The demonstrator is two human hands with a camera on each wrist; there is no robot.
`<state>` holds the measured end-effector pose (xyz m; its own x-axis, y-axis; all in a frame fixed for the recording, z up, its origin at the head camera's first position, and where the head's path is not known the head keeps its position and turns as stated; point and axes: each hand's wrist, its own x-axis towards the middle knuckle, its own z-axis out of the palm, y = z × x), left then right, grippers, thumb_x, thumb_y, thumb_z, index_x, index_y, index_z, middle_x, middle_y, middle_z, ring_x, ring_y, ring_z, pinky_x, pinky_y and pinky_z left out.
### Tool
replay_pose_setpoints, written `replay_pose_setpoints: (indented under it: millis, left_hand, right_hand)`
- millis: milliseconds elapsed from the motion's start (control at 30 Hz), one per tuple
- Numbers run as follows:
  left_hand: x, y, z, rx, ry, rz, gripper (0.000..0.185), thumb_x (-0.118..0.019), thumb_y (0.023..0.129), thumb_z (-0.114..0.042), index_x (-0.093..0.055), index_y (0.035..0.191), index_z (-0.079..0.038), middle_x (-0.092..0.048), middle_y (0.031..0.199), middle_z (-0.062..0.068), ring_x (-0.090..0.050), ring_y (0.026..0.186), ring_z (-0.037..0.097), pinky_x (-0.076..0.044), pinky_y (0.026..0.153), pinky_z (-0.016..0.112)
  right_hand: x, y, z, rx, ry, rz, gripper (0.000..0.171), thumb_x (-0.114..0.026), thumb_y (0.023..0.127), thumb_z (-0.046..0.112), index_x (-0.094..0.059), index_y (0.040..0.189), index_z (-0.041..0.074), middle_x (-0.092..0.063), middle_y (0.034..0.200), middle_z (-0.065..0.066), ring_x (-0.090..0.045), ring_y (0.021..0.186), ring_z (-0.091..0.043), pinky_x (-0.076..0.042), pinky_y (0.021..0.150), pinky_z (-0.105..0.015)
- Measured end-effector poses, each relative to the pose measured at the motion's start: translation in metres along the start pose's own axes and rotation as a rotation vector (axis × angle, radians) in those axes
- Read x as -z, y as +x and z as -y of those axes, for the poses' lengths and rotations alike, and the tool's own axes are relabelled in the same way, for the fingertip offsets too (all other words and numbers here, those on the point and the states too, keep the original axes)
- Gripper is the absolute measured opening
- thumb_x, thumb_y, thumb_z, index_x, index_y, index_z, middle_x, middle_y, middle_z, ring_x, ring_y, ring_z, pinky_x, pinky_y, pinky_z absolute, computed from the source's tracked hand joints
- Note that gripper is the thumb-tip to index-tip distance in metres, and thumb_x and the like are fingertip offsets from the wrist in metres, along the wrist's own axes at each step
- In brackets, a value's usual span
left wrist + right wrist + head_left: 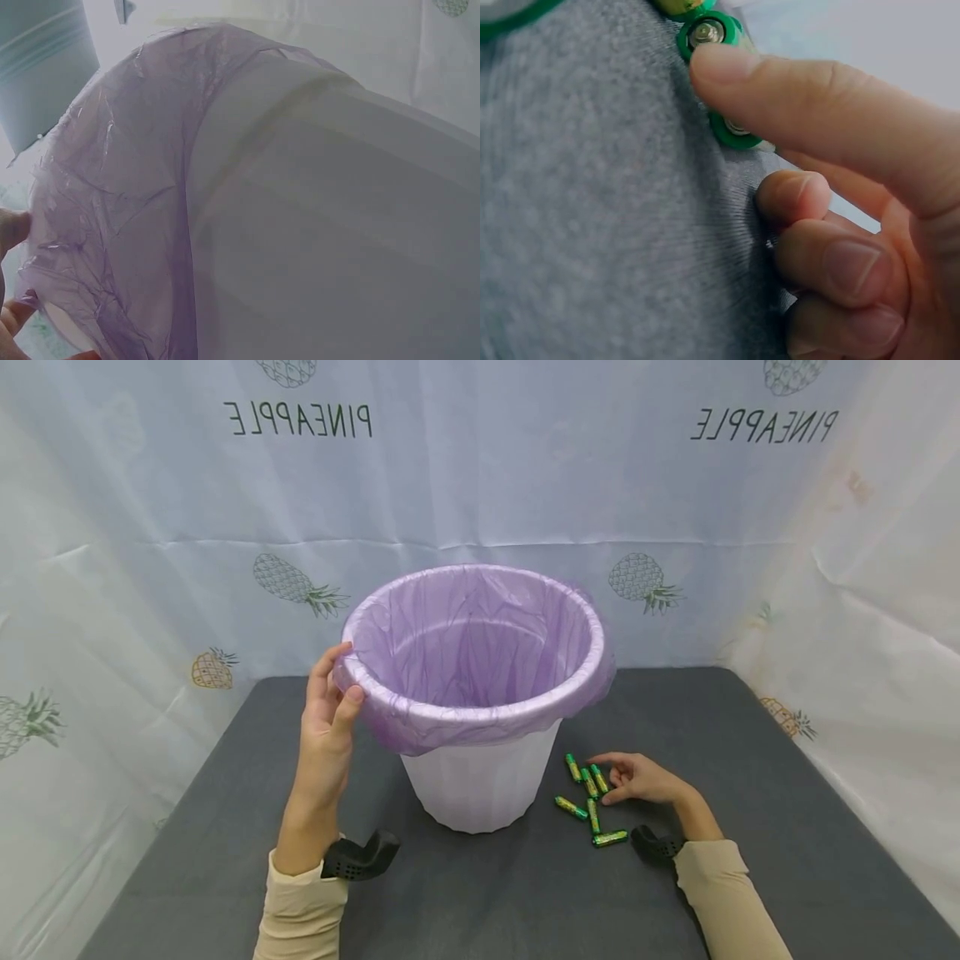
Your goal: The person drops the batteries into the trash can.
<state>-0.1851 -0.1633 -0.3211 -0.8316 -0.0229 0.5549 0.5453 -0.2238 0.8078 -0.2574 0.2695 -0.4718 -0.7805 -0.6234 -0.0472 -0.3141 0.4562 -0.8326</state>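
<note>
A white ribbed bin [480, 781] lined with a purple bag [472, 635] stands mid-table. My left hand [341, 677] is at its left rim, thumb and fingers pinching the bag's folded-over edge. The left wrist view shows the bin wall [337, 225], the bag overhang [112, 210] and my fingertips [11, 229] at the left edge. Several green batteries [592, 797] lie on the grey table right of the bin. My right hand [609, 781] rests among them. Up close, its thumb [780, 90] lies over one battery [733, 131], its fingers curl beneath, and its tip touches another battery [709, 31].
The grey table [787, 793] has white pineapple-print curtains [112, 568] close on three sides. Black wrist-camera mounts [360, 856] sit at both cuffs. The bin looks empty inside.
</note>
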Motion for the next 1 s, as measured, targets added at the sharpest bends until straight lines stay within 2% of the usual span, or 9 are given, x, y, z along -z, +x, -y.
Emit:
replay_pose_setpoints:
  millis: [400,800,1000]
  left_hand:
    - [-0.0011,0.0001,0.0006,0.006,-0.009,-0.022,0.04,-0.049,0.099,-0.015,-0.041,0.137,-0.023,-0.051,0.123,-0.003,-0.049,0.112,0.008,-0.036,0.099,0.022]
    - [-0.0004,0.0001,0.0026,0.012,0.005,-0.028,0.042,-0.047,0.098,-0.013,-0.041,0.138,-0.024,-0.051,0.122,-0.003,-0.049,0.111,0.009,-0.037,0.099,0.022]
    - [-0.0004,0.0006,0.0017,-0.008,-0.004,-0.017,0.041,-0.047,0.098,-0.012,-0.041,0.138,-0.022,-0.051,0.123,-0.002,-0.049,0.112,0.01,-0.037,0.1,0.021]
  right_hand:
    - [-0.0003,-0.0018,-0.001,-0.053,0.024,-0.063,0.058,-0.076,0.079,0.01,-0.051,0.126,-0.014,-0.049,0.068,0.01,-0.038,0.055,0.003,-0.037,0.055,-0.019]
    - [-0.0001,-0.0036,0.0014,-0.022,0.054,-0.102,0.055,-0.075,0.08,0.007,-0.051,0.124,-0.016,-0.048,0.069,0.011,-0.041,0.057,0.004,-0.039,0.056,-0.018]
    - [0.003,-0.0013,0.0047,-0.056,0.058,-0.154,0.055,-0.076,0.079,0.008,-0.053,0.124,-0.015,-0.047,0.07,0.011,-0.04,0.057,0.003,-0.039,0.055,-0.019]
